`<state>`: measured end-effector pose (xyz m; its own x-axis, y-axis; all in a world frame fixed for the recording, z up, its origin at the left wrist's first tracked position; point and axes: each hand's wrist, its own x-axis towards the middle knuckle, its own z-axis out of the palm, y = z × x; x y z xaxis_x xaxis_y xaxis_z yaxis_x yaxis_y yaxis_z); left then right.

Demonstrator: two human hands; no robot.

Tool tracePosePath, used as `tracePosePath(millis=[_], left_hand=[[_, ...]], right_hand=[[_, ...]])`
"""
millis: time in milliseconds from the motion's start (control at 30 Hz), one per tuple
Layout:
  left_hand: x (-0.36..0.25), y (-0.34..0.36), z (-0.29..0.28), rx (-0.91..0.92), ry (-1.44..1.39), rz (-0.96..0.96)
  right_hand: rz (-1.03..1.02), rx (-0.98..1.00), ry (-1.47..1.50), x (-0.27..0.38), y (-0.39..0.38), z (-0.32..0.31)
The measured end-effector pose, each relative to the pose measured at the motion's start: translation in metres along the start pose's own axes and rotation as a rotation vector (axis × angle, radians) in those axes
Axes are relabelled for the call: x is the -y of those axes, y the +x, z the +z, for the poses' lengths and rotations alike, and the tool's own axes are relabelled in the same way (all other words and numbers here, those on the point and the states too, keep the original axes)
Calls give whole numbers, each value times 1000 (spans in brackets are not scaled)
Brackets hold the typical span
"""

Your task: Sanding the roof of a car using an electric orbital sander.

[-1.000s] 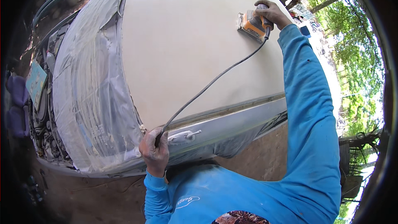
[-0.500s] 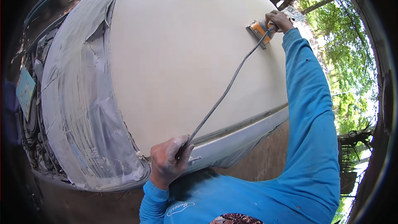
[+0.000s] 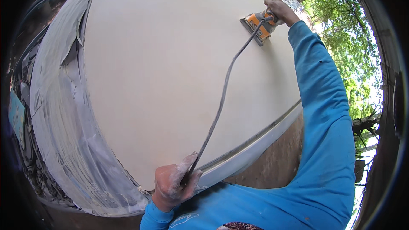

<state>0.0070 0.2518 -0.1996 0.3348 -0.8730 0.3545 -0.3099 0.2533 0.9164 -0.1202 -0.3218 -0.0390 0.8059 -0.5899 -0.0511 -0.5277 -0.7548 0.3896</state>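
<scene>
My right hand (image 3: 279,10) is wrapped round the back of an orange and grey electric sander (image 3: 258,24). The sander's flat pad rests on a broad cream-coloured car roof panel (image 3: 170,59), toward its far right side. From the sander a grey power cord (image 3: 226,81) runs down across the panel to my left hand (image 3: 174,184). That hand, dusted white, pinches the cord near the panel's front edge, by my body. My right arm is stretched far out; my left is bent close in.
Crinkled plastic sheeting (image 3: 72,140) covers the car's left part, with dark machine parts (image 3: 36,166) beyond it. A dark gap and pale rail (image 3: 251,145) run along the near edge. Brown ground (image 3: 277,166) lies below. Trees (image 3: 341,30) stand at the right.
The sander and my right hand have shifted slightly left and up in the picture. The view has swung, so the panel and sheeting sit further left. Both hands keep their hold.
</scene>
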Motion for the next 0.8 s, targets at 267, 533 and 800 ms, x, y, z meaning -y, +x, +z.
tracePosePath(millis=[267,533,800], left_hand=[[6,-7,4,37,39,48],[13,-17,8,58,187,57],[15,-9,4,47,56,46]], right_hand=[[391,146,299,29,-19,-1],[-5,-56,582,77,-64,-25],[3,11,293,16,-44,-7]])
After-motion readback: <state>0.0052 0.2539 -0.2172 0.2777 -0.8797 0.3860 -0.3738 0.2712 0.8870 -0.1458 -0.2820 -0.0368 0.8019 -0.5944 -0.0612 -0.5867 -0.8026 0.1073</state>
